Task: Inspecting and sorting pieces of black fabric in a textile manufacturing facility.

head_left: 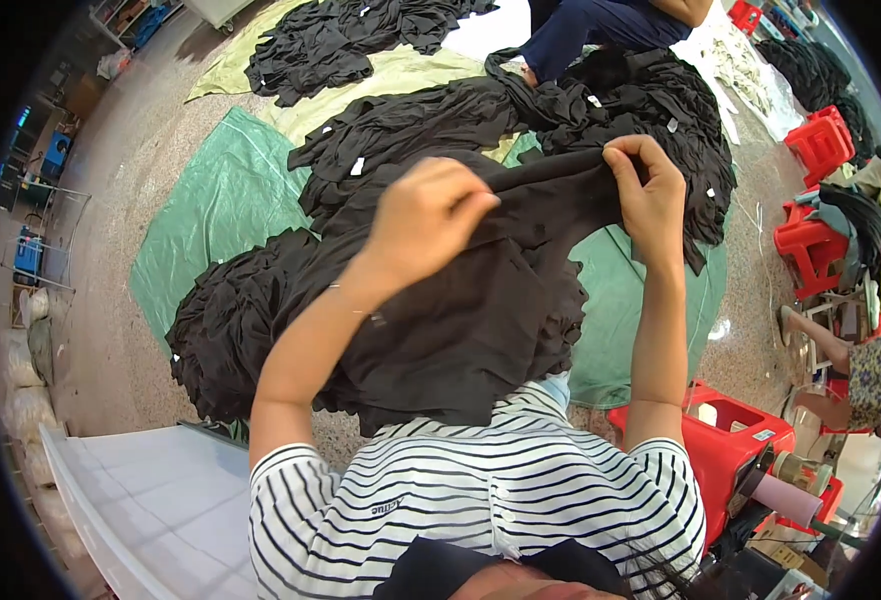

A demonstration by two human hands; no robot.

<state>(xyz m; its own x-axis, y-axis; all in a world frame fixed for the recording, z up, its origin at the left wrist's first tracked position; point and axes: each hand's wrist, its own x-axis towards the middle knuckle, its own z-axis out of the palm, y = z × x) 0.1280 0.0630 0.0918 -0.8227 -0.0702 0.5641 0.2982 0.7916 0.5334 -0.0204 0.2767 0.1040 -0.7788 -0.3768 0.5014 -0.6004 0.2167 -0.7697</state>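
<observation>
A black garment lies spread across my lap and reaches up toward my hands. My right hand pinches its far right end between thumb and fingers, holding that part raised and stretched. Over the garment's upper left part is my left hand, slightly blurred, with its fingers curled and the thumb near them. Whether cloth or something small sits in that pinch cannot be made out. A heap of black garments rests against the left side of the one on my lap.
More black garments with small white tags lie on green sheeting ahead. A seated person in dark trousers is at the far side. Red stools stand right; a white panel stands at lower left.
</observation>
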